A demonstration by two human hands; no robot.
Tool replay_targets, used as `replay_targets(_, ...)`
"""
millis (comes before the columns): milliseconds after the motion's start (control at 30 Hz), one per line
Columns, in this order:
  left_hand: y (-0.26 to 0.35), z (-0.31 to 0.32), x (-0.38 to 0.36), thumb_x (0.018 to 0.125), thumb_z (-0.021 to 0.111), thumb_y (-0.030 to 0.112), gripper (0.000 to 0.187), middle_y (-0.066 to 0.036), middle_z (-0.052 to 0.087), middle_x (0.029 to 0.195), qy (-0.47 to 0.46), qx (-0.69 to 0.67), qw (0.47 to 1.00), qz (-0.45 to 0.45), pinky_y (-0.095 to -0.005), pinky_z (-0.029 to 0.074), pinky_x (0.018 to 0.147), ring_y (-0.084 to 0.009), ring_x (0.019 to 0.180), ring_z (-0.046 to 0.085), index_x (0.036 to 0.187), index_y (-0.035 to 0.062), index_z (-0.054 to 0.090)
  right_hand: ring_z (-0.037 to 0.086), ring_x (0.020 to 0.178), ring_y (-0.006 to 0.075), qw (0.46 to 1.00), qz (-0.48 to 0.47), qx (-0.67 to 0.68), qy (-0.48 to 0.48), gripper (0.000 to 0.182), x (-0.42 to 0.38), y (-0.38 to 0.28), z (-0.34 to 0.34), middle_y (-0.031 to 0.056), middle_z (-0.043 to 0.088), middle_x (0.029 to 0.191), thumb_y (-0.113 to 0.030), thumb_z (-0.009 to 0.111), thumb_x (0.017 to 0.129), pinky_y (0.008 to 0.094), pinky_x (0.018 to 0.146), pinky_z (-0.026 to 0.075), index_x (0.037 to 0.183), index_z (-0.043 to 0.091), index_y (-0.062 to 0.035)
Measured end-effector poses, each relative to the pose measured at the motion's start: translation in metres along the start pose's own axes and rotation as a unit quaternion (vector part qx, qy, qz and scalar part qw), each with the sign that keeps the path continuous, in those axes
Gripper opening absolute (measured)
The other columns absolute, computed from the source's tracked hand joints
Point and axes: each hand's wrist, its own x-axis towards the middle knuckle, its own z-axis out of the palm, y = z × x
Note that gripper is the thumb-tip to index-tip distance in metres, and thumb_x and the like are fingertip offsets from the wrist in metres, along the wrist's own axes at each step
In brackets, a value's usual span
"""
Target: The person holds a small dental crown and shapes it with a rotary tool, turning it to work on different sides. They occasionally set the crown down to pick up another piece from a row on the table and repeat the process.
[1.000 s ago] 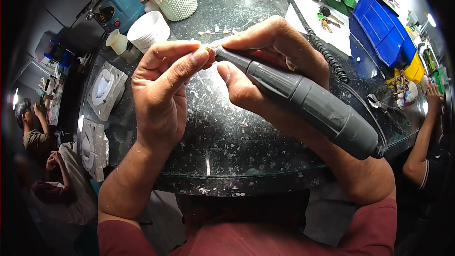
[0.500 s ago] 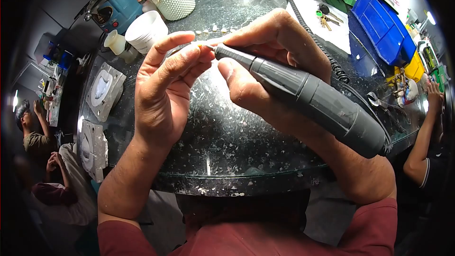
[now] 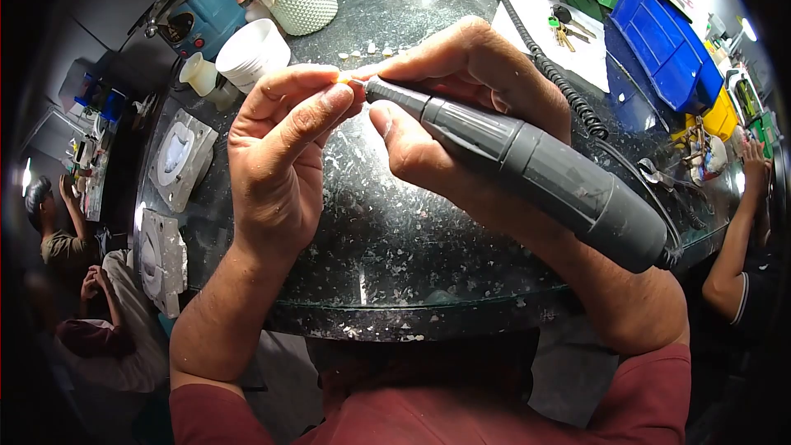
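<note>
My right hand [image 3: 428, 144] is wrapped around a dark grey rotary handpiece [image 3: 544, 169], gripping it near its narrow front end. The handpiece's thin tip [image 3: 356, 81] points left and meets the fingertips of my left hand [image 3: 276, 148]. Between thumb and index finger, that hand pinches a tiny yellowish piece [image 3: 344, 78], mostly covered by the fingers. Just beyond my fingertips, several small tooth-like white pieces [image 3: 371, 50] lie in a row on the dark speckled tabletop [image 3: 395, 255].
Two plaster-filled metal mould halves [image 3: 183, 156] sit at left. White cups [image 3: 254, 53], a tool basket [image 3: 302, 0] and a blue machine [image 3: 202, 16] stand behind. A coiled cord [image 3: 560, 78], keys [image 3: 562, 29] and blue bin [image 3: 667, 45] are right. Other people sit at both sides.
My left index finger has come down toward the thumb, and the yellowish piece shows more. Both hands and the handpiece have shifted slightly left.
</note>
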Motion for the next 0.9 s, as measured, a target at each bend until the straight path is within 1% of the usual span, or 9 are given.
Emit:
replay_targets(133, 0.0007, 0.0001, -0.0003, 0.086, 0.065, -0.002, 0.018, -0.015, 0.069, 0.098, -0.007, 0.002, 1.0, 0.006, -0.0322, 0.052, 0.092, -0.0217, 0.096, 0.068, 0.103, -0.0044, 0.064, 0.068, 0.092, 0.0157, 1.0, 0.0, 0.008, 0.0, 0.023, -0.0005, 0.0011, 0.0016, 0.0139, 0.07, 0.095, 0.006, 0.07, 0.077, 0.0279, 0.082, 0.055, 0.097, 0.059, 0.0023)
replay_targets(200, 0.0001, -0.0008, -0.0001, 0.086, 0.065, -0.002, 0.017, -0.016, 0.069, 0.098, -0.008, 0.008, 1.0, 0.01, -0.0319, 0.052, 0.092, -0.0214, 0.095, 0.068, 0.103, -0.0044, 0.064, 0.066, 0.082, 0.0072, 0.998, 0.01, 0.014, 0.053, 0.025, -0.0011, 0.0016, 0.006, 0.0054, 0.065, 0.082, -0.011, 0.079, 0.075, 0.0255, 0.075, 0.057, 0.091, 0.062, -0.0021)
replay_targets(467, 0.0005, -0.0013, 0.0001, 0.086, 0.065, -0.003, 0.017, -0.015, 0.069, 0.098, -0.011, 0.02, 1.0, 0.017, -0.0321, 0.052, 0.092, -0.0212, 0.094, 0.068, 0.102, -0.0039, 0.064, 0.066, 0.084, 0.0088, 0.999, 0.008, 0.029, 0.038, 0.024, 0.0, 0.0014, 0.0044, 0.0043, 0.064, 0.083, -0.01, 0.078, 0.077, 0.0264, 0.076, 0.057, 0.092, 0.062, -0.001)
replay_targets(533, 0.0013, -0.0013, -0.0002, 0.086, 0.066, 0.0, 0.02, -0.015, 0.069, 0.098, 0.007, 0.006, 1.0, -0.017, -0.0336, 0.052, 0.092, -0.022, 0.094, 0.069, 0.106, -0.0031, 0.063, 0.066, 0.084, 0.0087, 0.999, 0.01, 0.032, 0.041, 0.022, -0.0002, 0.0006, 0.0028, 0.0042, 0.064, 0.083, -0.009, 0.077, 0.077, 0.0261, 0.076, 0.056, 0.092, 0.062, -0.0008)
replay_targets(600, 0.0008, -0.0005, 0.0008, 0.086, 0.066, 0.002, 0.023, -0.015, 0.069, 0.098, 0.012, -0.01, 0.999, -0.031, -0.0343, 0.052, 0.093, -0.0224, 0.093, 0.069, 0.108, -0.0027, 0.062, 0.066, 0.085, 0.0114, 1.0, 0.006, 0.023, -0.003, 0.023, -0.0001, -0.002, -0.0023, 0.0091, 0.067, 0.09, 0.003, 0.07, 0.078, 0.0246, 0.075, 0.054, 0.097, 0.058, 0.0014)
replay_targets(633, 0.0006, -0.0004, 0.0012, 0.086, 0.066, 0.004, 0.026, -0.015, 0.069, 0.098, 0.019, -0.026, 0.998, -0.047, -0.0351, 0.052, 0.093, -0.0228, 0.093, 0.069, 0.11, -0.0022, 0.061, 0.066, 0.085, 0.0114, 1.0, 0.006, 0.023, -0.003, 0.023, 0.0, -0.0018, -0.002, 0.0091, 0.067, 0.09, 0.003, 0.07, 0.078, 0.0246, 0.075, 0.054, 0.097, 0.058, 0.0014)
replay_targets(733, -0.0006, -0.0037, 0.0014, 0.086, 0.067, 0.006, 0.03, -0.016, 0.069, 0.098, 0.009, -0.019, 0.999, -0.044, -0.0357, 0.052, 0.094, -0.0233, 0.093, 0.069, 0.114, -0.0022, 0.059, 0.066, 0.084, 0.0116, 1.0, -0.009, 0.025, 0.01, 0.023, 0.0002, -0.0021, -0.0005, 0.0092, 0.066, 0.09, 0.003, 0.069, 0.078, 0.0243, 0.075, 0.054, 0.097, 0.058, 0.0015)
replay_targets(800, -0.0002, -0.0036, 0.0015, 0.086, 0.066, 0.005, 0.03, -0.016, 0.069, 0.098, 0.008, -0.023, 0.999, -0.047, -0.0354, 0.052, 0.094, -0.023, 0.094, 0.069, 0.114, -0.0025, 0.06, 0.066, 0.083, 0.0115, 1.0, 0.011, 0.022, 0.017, 0.023, 0.0, -0.0045, 0.0, 0.0089, 0.066, 0.089, 0.002, 0.069, 0.077, 0.0244, 0.075, 0.054, 0.097, 0.058, 0.0014)
replay_targets(900, -0.0004, -0.0022, 0.002, 0.087, 0.066, 0.004, 0.028, -0.016, 0.069, 0.099, 0.01, -0.021, 0.999, -0.049, -0.0349, 0.052, 0.093, -0.0222, 0.094, 0.069, 0.114, -0.0031, 0.061, 0.066, 0.083, 0.0117, 0.999, 0.001, 0.035, 0.021, 0.023, -0.0006, -0.0065, -0.0008, 0.0085, 0.065, 0.088, 0.001, 0.07, 0.078, 0.0247, 0.074, 0.054, 0.097, 0.058, 0.0015)
